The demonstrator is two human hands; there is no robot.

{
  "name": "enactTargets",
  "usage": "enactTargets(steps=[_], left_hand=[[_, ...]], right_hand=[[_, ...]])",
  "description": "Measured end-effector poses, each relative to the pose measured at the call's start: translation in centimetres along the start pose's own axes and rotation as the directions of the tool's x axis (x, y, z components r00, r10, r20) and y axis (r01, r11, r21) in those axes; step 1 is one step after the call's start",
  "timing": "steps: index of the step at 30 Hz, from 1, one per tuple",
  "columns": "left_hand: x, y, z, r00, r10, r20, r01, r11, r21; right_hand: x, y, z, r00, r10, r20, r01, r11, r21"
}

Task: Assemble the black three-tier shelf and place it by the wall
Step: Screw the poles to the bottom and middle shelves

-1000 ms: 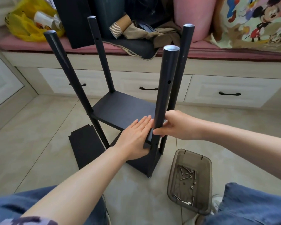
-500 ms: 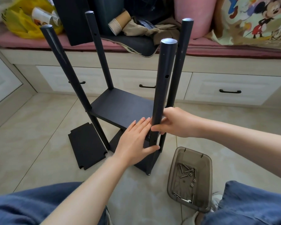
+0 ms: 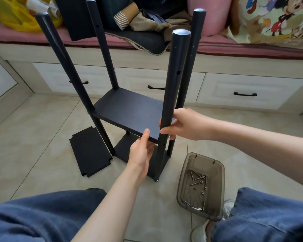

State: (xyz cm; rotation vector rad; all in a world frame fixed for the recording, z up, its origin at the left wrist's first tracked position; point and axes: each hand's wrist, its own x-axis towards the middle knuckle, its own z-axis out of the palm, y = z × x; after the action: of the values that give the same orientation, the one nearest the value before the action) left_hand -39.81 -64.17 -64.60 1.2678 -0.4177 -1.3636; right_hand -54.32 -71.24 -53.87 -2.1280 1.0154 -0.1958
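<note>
We have the shelf frame standing on the floor (image 3: 42, 137), its four poles upright and the bottom board (image 3: 124, 151) already seated between them, so it is partly built and not yet by any wall. Our left grip (image 3: 142, 154) pinches the near edge of the middle board (image 3: 128, 114), thumb on top and fingers beneath, to hold that board level at its height. Our right grip (image 3: 187, 124) wraps round the near-right pole (image 3: 173, 84) just beside the board's corner. We judge this steadies the pole so its hole can meet the board's corner for a screw.

The third board (image 3: 90, 152) lies flat on the floor to the left of the frame, within reach for the top tier. The tray (image 3: 217, 198) of screws (image 3: 198, 179) sits on the floor near our right knee, handy to the right grip. Neither grip holds a screw or a tool.
</note>
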Motion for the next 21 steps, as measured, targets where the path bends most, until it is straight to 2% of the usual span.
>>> enactTargets(steps=[5,13,21], left_hand=[[0.4,-0.5,0.7,0.998,-0.054,0.018,0.053,0.997,0.049],[0.2,-1.2,0.6,0.996,-0.056,0.069,0.062,0.993,-0.098],[1.2,-1.6,-0.9,0.982,-0.064,0.176,0.061,0.998,0.023]], right_hand=[[0.1,0.2,0.0,1.0,-0.002,-0.01,0.002,1.0,-0.004],[0.2,0.2,-0.1,1.0,0.003,-0.008,-0.003,1.0,-0.011],[0.2,0.0,-0.1,1.0,0.015,-0.005,-0.015,0.998,-0.058]])
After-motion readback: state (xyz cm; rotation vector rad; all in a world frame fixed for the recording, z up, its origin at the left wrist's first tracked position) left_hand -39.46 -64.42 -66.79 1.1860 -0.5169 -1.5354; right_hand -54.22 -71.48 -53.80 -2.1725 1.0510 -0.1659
